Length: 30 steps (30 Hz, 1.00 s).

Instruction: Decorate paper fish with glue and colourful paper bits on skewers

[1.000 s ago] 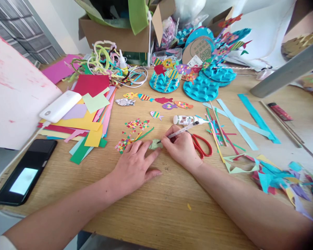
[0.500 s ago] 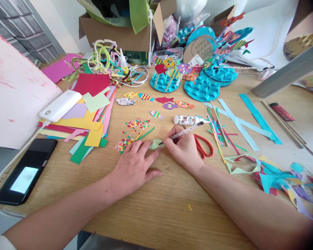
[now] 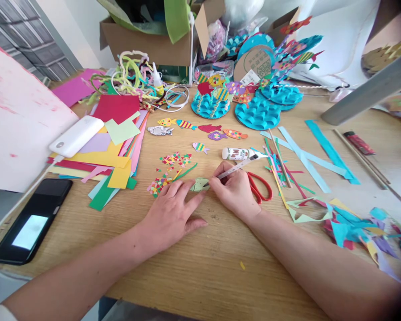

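Note:
A small light-green paper fish (image 3: 198,184) with dark dots lies flat on the wooden table. The outstretched fingers of my left hand (image 3: 173,205) rest on its left and lower edge; that hand lies flat, fingers apart. In my right hand (image 3: 232,189) a pen (image 3: 239,166) with a pale barrel is pinched, its tip touching the fish's right part. Red-handled scissors (image 3: 260,189) lie just right of that hand, their blades hidden beneath it. Beyond the pen is a white glue bottle (image 3: 235,154) on its side. Tiny paper bits (image 3: 160,185) are scattered by my left fingertips.
Several decorated paper fish (image 3: 210,128) lie farther back, before blue textured discs (image 3: 257,113). Coloured paper sheets (image 3: 116,109), a power bank (image 3: 76,136) and a phone (image 3: 31,220) are at left. Paper strips (image 3: 304,154), sticks (image 3: 361,158) and scraps (image 3: 354,227) lie at right.
The pen's upper end has tipped slightly left and down in my right hand. My left hand stays on the paper fish; the view has shifted very slightly.

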Motion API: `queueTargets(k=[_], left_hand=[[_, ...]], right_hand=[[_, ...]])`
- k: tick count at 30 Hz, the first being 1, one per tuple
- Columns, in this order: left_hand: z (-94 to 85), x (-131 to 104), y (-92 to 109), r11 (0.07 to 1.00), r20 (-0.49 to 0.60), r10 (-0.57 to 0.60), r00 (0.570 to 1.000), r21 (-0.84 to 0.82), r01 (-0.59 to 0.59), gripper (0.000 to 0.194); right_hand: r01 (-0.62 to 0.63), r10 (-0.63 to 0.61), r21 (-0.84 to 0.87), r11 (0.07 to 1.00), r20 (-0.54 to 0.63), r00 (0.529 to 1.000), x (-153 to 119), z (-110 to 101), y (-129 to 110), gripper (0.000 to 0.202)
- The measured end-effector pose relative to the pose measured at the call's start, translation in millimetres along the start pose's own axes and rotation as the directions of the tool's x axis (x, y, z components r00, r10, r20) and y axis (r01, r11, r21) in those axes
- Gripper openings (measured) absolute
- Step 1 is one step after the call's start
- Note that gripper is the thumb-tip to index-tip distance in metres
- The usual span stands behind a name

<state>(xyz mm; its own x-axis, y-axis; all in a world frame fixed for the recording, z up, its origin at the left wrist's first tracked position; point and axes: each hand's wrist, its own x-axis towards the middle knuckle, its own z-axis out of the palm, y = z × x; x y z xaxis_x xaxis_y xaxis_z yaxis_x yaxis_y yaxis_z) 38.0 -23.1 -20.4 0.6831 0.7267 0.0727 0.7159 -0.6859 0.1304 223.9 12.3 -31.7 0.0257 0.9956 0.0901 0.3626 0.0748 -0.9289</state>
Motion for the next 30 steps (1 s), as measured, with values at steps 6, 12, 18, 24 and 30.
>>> queueTargets(k=[6, 12, 18, 24, 30], left_hand=[[0.7, 0.2, -0.3, 1.0, 0.0, -0.003, 1.0, -0.009, 0.003, 0.062], [1.1, 0.8, 0.0, 1.0, 0.005, -0.006, 1.0, 0.002, 0.006, 0.063], [0.2, 1.2, 0.2, 1.0, 0.0, -0.005, 1.0, 0.002, 0.005, 0.063], [-0.7, 1.4, 0.3, 1.0, 0.012, -0.005, 1.0, -0.002, 0.005, 0.061], [-1.3, 1.0, 0.8, 1.0, 0.006, -0.008, 1.0, -0.01, 0.008, 0.06]], right_hand=[[0.0, 0.0, -0.015, 1.0, 0.012, 1.0, 0.6, -0.2, 0.5, 0.012], [0.004, -0.003, -0.023, 1.0, 0.021, 1.0, 1.1, 0.2, 1.3, 0.012], [-0.007, 0.008, -0.028, 1.0, 0.029, 1.0, 1.1, 0.6, 0.2, 0.013], [-0.009, 0.01, -0.049, 0.999, 0.021, 1.0, 1.5, -0.1, -1.1, 0.013], [-0.005, 0.006, -0.059, 0.998, 0.021, 1.0, 1.5, -0.4, -1.8, 0.012]])
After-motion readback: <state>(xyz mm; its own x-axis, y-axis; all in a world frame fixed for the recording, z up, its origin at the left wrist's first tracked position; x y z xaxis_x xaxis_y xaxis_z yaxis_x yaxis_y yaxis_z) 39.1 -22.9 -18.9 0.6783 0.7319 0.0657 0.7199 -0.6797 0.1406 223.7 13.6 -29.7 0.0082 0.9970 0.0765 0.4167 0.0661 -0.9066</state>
